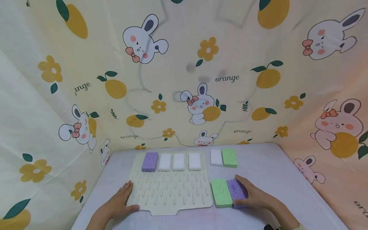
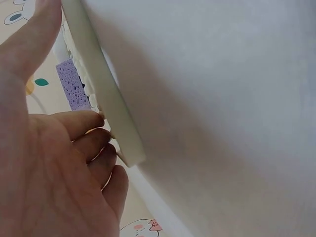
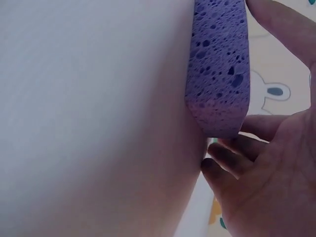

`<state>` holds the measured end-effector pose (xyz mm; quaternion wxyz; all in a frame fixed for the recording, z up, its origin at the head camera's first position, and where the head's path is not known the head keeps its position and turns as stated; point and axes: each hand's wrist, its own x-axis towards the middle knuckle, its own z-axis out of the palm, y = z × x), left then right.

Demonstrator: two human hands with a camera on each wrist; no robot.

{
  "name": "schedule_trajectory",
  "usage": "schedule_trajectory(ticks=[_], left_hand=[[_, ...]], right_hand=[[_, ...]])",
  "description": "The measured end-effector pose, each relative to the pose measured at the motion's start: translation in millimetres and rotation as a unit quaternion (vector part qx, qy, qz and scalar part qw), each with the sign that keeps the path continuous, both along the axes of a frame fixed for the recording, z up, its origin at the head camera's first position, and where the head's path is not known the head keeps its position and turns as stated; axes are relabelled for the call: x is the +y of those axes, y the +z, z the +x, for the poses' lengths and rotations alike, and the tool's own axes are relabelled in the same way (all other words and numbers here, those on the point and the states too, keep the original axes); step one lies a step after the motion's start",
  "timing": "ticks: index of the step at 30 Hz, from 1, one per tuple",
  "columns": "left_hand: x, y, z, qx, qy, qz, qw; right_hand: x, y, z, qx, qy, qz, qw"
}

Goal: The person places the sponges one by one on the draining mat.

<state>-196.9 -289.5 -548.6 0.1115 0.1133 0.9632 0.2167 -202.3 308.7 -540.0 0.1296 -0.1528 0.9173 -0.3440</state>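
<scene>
My right hand (image 1: 254, 195) grips a purple sponge (image 1: 237, 191) across its near and far ends, thumb toward me. In the right wrist view the sponge's pitted side (image 3: 219, 54) shows low over the white tabletop. A green sponge (image 1: 221, 193) lies directly left of it, side by side. At the left, my left hand (image 1: 118, 201) rests against the left edge of a cream ridged draining board (image 1: 169, 191), thumb at the front corner. Along the board's back part lie another purple sponge (image 1: 149, 162) and three white sponges (image 1: 165, 162) in a row.
Behind the green sponge, a white sponge (image 1: 216, 157) and a second green sponge (image 1: 229, 158) lie side by side on the white table (image 1: 258, 159). A cream cloth with rabbits and oranges (image 1: 178, 70) hangs around the table's back and sides.
</scene>
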Motion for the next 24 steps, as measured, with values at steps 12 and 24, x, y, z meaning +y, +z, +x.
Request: schedule_trajectory(ticks=[12,24], left_hand=[[1.2,-0.8,-1.2,-0.005,0.001,0.002,1.0000],[6.7,5.0,-1.6,-0.015,0.007,0.005,0.9999]], right_hand=[[14.0,-3.7,4.7,0.015,0.013,0.018,1.000],[20.0,-4.4,6.5,-0.001,0.016,0.002,1.000]])
